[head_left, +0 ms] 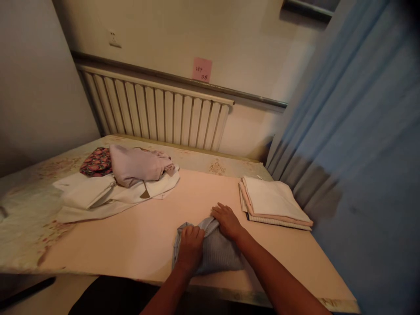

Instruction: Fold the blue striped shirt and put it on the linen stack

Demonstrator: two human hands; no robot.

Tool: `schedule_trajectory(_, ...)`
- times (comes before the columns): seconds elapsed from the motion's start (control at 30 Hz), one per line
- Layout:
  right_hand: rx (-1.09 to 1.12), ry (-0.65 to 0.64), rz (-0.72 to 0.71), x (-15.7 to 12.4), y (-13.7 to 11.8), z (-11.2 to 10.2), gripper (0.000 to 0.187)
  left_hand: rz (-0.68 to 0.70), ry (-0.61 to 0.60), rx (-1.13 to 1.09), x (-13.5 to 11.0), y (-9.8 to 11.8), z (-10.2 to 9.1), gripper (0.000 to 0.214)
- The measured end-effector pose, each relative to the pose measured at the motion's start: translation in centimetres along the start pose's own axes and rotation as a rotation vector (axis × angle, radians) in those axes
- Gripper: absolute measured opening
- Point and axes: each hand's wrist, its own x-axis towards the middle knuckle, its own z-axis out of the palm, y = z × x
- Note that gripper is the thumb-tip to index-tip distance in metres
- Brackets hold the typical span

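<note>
A grey-blue ribbed knit garment [219,256], partly folded, lies near the front edge of the bed-like surface. Its exact kind cannot be made out. My left hand [191,245] is closed on its upper left part, fingers curled over the cloth. On its upper right edge rests my right hand [227,220], with the fingers stretched out over the fold and the fingertips just past it. Part of the garment is hidden under both hands.
A stack of folded cloths [275,201] lies to the right, by a blue curtain [361,175]. Loose clothes [138,166] are heaped at the back left. A pink sheet [131,243] covers much of the surface, and a radiator [157,111] stands along the wall behind.
</note>
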Motion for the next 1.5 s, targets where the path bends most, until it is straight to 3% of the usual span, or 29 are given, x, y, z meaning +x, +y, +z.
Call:
schedule_trajectory(0.1, 0.044, -0.077, 0.037, 1.2, 0.4, -0.3, 0.03, -0.032, -0.014, -0.012, 0.1, -0.2, -0.2, 0.017)
schedule_trajectory(0.2, 0.07, -0.072, 0.068, 1.5, 1.1, -0.1, 0.022, -0.077, -0.059, -0.016, 0.9, -0.7, -1.1, 0.019)
schedule_trajectory(0.4, 0.237, -0.097, 0.165, 1.7, 3.1, 0.1, 0.011, -0.185, -0.313, -0.203, 4.8, -3.6, -2.9, 0.023)
schedule_trajectory(0.57, 0.385, -0.085, 0.242, 2.5, 4.6, 0.2, 0.008, -0.172, -0.5, -0.344, 8.1, -6.9, -2.3, 0.013)
schedule_trajectory(0.7, 0.444, -0.033, 0.303, 3.1, 5.2, 0.8, 0.009, -0.219, -0.532, -0.378, 9.8, -8.1, -1.5, 0.014)
schedule_trajectory(0.97, 0.372, 0.196, 0.481, 2.9, 4.9, 4.0, 0.02, -0.415, -0.442, -0.133, 9.6, -6.4, 0.7, 0.024)
schedule_trajectory(1.17, 0.247, 0.367, 0.541, 0.6, 4.2, 3.4, 0.041, -0.44, -0.296, 0.035, 9.2, -5.7, -0.6, 0.039)
schedule_trajectory(1.3, 0.154, 0.46, 0.318, -1.7, 1.0, 4.2, 0.045, -0.219, -0.15, 0.07, 7.4, -3.1, -0.6, 0.049)
schedule_trajectory(1.4, 0.09, 0.41, 0.16, -3.2, -2.1, 6.4, 0.045, -0.031, -0.216, -0.012, 4.8, -0.4, 0.7, 0.048)
schedule_trajectory(1.5, 0.041, 0.304, 0.16, -4.3, -4.0, 8.2, 0.045, -0.017, -0.267, -0.033, 2.6, 0.9, 1.9, 0.045)
